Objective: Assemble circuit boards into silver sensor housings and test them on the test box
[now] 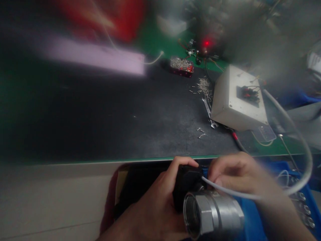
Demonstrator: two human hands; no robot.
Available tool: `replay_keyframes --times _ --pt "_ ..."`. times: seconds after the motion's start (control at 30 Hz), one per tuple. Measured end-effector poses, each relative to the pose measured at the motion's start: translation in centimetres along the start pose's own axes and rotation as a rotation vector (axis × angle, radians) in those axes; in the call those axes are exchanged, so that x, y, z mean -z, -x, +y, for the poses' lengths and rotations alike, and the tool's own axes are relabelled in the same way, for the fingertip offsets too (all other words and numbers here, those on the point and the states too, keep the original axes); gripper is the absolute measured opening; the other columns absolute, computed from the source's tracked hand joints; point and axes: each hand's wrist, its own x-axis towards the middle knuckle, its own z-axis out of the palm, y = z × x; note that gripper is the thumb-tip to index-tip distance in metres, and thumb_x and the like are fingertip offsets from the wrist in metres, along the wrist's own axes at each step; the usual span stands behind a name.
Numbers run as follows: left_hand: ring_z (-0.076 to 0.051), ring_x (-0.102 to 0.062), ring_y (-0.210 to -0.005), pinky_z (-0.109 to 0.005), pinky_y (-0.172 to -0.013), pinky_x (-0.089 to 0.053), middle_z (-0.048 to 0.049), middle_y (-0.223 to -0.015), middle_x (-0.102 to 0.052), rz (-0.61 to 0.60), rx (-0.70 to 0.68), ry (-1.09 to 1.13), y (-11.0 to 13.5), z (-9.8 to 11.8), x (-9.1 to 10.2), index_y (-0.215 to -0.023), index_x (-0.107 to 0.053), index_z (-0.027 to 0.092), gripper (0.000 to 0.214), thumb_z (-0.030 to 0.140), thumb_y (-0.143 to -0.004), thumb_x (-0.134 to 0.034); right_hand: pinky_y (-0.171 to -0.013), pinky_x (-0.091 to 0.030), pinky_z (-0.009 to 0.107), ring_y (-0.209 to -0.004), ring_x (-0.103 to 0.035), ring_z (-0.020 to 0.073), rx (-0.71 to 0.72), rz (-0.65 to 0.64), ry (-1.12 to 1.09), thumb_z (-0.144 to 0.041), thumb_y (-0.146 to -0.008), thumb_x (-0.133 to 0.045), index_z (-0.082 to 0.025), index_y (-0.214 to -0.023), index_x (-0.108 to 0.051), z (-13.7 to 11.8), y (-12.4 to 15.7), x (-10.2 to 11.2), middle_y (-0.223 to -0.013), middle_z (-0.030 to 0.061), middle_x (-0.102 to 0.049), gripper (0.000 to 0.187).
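Note:
A motorised ball valve, with a threaded silver metal body and a black actuator housing, is in front of me below the bench edge. My left hand is wrapped round the black housing, its index finger over the top. A white cable leaves the housing and passes in front of my right hand. That hand is closed beside the housing, fingers curled and thumb pressed in; what sits between the fingertips is hidden. The valve's open threaded end faces left.
On the dark bench mat lie a wrench, a pile of small screws and a few loose screws. A tin of screws and a white box with wires stand behind. A blue tray with metal parts is at lower right.

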Motion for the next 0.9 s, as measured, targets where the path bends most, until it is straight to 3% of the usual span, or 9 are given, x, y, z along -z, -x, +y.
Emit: replay_keyframes --times 0.33,0.5,0.57,0.67,0.73,0.9 --pt "-0.026 -0.064 -0.099 -0.033 -0.077 -0.051 -0.0072 -0.117 -0.066 0.03 0.075 -0.033 0.2 0.0 -0.4 -0.139 -0.037 0.031 0.088 0.032 -0.071 -0.092 -0.054 -0.043 0.015 -0.06 -0.058 0.0082 -0.079 -0.022 -0.014 -0.033 -0.092 -0.082 -0.013 -0.092 -0.077 0.8 0.0 0.1 -0.074 0.0043 -0.068 0.02" --pt "-0.019 -0.061 -0.082 -0.028 -0.071 -0.049 -0.0017 -0.103 -0.064 -0.028 0.109 0.141 0.3 -0.4 -0.5 -0.138 -0.036 0.032 0.08 0.028 -0.075 -0.086 -0.054 -0.042 0.017 -0.059 -0.056 0.0088 -0.075 -0.015 0.083 -0.037 -0.089 -0.084 -0.012 -0.091 -0.072 0.4 -0.7 0.3 -0.072 0.0021 -0.066 0.028" --pt "-0.02 -0.062 -0.083 -0.028 -0.07 -0.048 -0.0025 -0.102 -0.064 -0.059 0.083 0.234 0.3 -0.6 -0.3 -0.139 -0.036 0.031 0.079 0.028 -0.075 -0.083 -0.056 -0.045 0.019 -0.062 -0.06 0.0113 0.015 0.083 0.251 -0.04 -0.089 -0.083 -0.013 -0.091 -0.073 -0.3 -1.3 0.6 -0.074 0.0031 -0.067 0.029" --pt "-0.021 -0.061 -0.083 -0.028 -0.069 -0.046 -0.0033 -0.101 -0.065 -0.051 0.037 0.291 0.2 -0.7 0.2 -0.138 -0.04 0.029 0.08 0.028 -0.072 -0.085 -0.07 -0.051 0.024 -0.08 -0.067 0.0158 0.293 0.433 0.67 -0.035 -0.094 -0.077 -0.017 -0.094 -0.078 -0.7 -2.6 1.7 -0.09 0.0054 -0.073 0.019" --pt "-0.018 -0.058 -0.078 -0.028 -0.07 -0.046 -0.0013 -0.099 -0.065 -0.031 0.055 0.269 0.2 -0.6 0.6 -0.137 -0.043 0.03 0.079 0.024 -0.07 -0.087 -0.077 -0.051 0.025 -0.089 -0.068 0.0167 0.417 0.59 0.915 -0.03 -0.098 -0.072 -0.019 -0.101 -0.079 -0.4 -3.4 2.5 -0.099 0.0052 -0.073 0.013" --pt "-0.018 -0.059 -0.079 -0.029 -0.074 -0.048 -0.001 -0.102 -0.067 -0.014 0.061 0.188 0.3 -0.6 1.1 -0.136 -0.049 0.03 0.08 0.019 -0.067 -0.087 -0.074 -0.049 0.027 -0.086 -0.067 0.0159 0.452 0.581 1.111 -0.027 -0.1 -0.071 -0.021 -0.102 -0.078 1.0 -4.6 3.9 -0.1 0.0038 -0.07 0.01"
